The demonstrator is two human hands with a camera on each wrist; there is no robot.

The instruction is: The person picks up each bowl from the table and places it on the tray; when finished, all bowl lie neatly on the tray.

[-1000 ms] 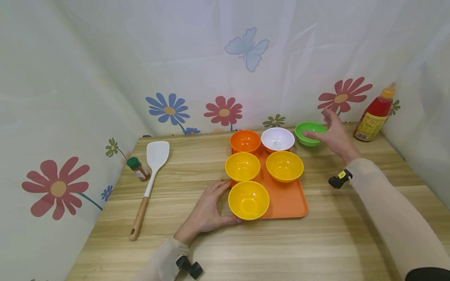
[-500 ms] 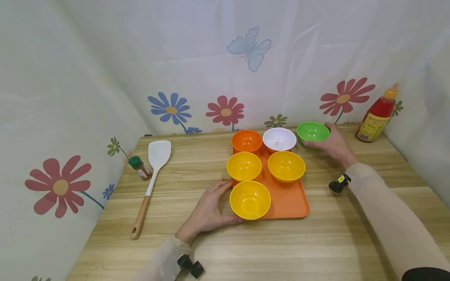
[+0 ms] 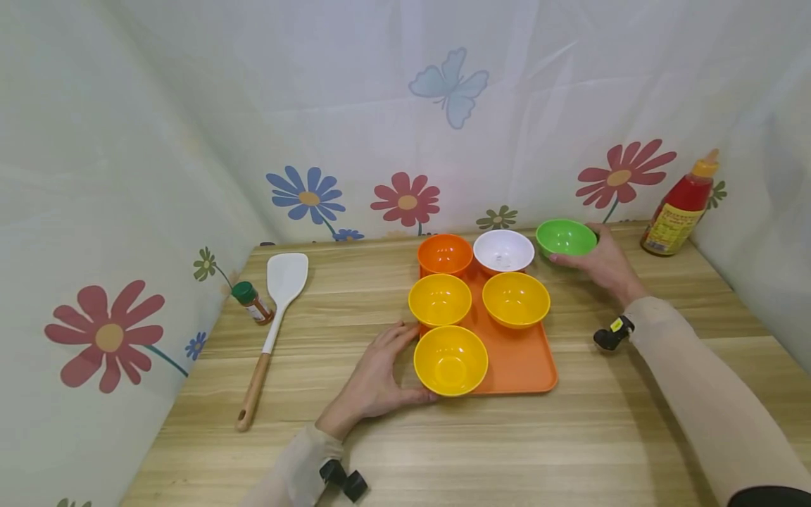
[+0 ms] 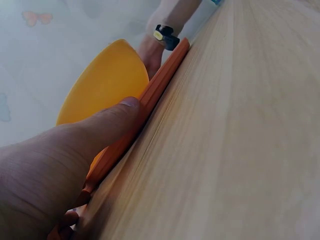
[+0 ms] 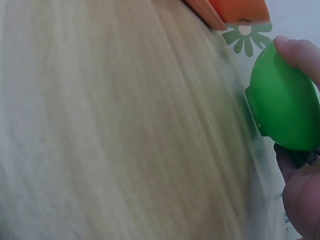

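Note:
In the head view my right hand (image 3: 605,262) grips the green bowl (image 3: 566,237) by its right side, thumb in front. The right wrist view shows the bowl (image 5: 285,102) pinched between thumb and fingers; whether its base touches the table cannot be told. My left hand (image 3: 378,380) holds the near left corner of the orange tray (image 3: 522,366), thumb (image 4: 112,120) along the front rim. Just above that thumb stands a yellow bowl (image 3: 450,360). Two more yellow bowls (image 3: 440,301) (image 3: 516,301), an orange bowl (image 3: 445,254) and a bowl with a white inside (image 3: 503,251) share the tray.
Left on the wooden table (image 3: 355,296) lie a white spatula with a wooden handle (image 3: 269,338) and a tilted-looking spice jar with green lid (image 3: 252,303). A red sauce bottle (image 3: 678,208) stands at the far right. A flowered curtain (image 3: 355,105) hangs close behind the table.
My right hand, spread over the green bowl a second ago, has closed on its right side. The bowl has since shifted very slightly right. My left hand stays at the tray corner.

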